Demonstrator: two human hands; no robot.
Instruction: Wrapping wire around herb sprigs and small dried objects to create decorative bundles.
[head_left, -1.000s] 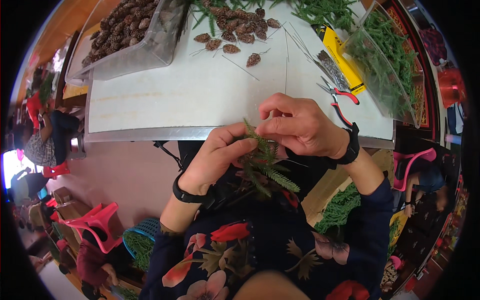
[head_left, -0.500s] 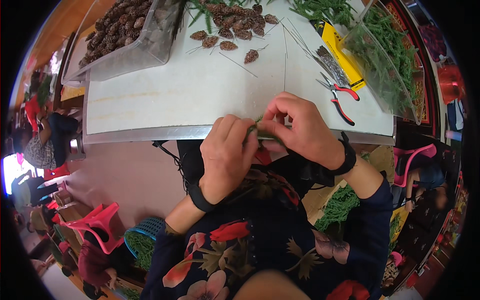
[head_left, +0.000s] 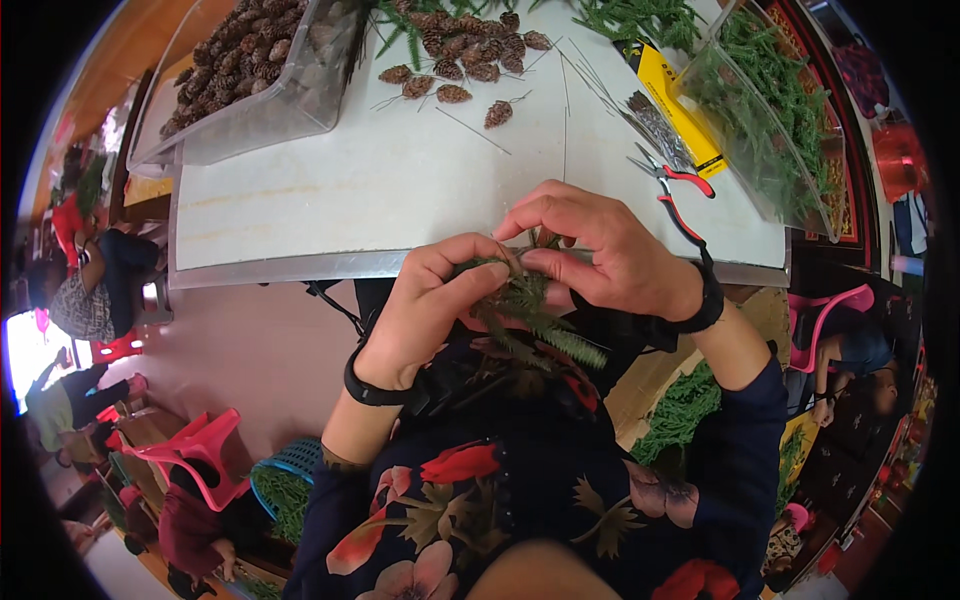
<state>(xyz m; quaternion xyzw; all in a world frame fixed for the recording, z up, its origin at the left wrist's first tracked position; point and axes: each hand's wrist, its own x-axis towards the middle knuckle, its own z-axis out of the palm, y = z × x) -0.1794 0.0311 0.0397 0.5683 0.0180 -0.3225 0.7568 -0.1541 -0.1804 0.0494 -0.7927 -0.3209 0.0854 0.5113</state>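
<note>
Just over the table's near edge, my left hand is closed on a green pine sprig, thumb on top. The sprig's needled tips hang down toward my lap. My right hand has its thumb and forefinger pinched at the sprig's stem end, close by the left fingertips. Exactly what lies between those right fingers is partly hidden. Red-and-black needle-nose pliers lie on the table beyond my right hand. A loose wire lies further back, in line with my hands.
Wired pine cones are heaped at the table's back. A clear bin of cones stands left, a clear bin of greenery right, beside a yellow card pack. Below left are a blue basket and a pink chair.
The sprig has turned, so its needled tips now show below my hands. My left hand has rolled thumb-up; my right hand has shifted slightly left.
</note>
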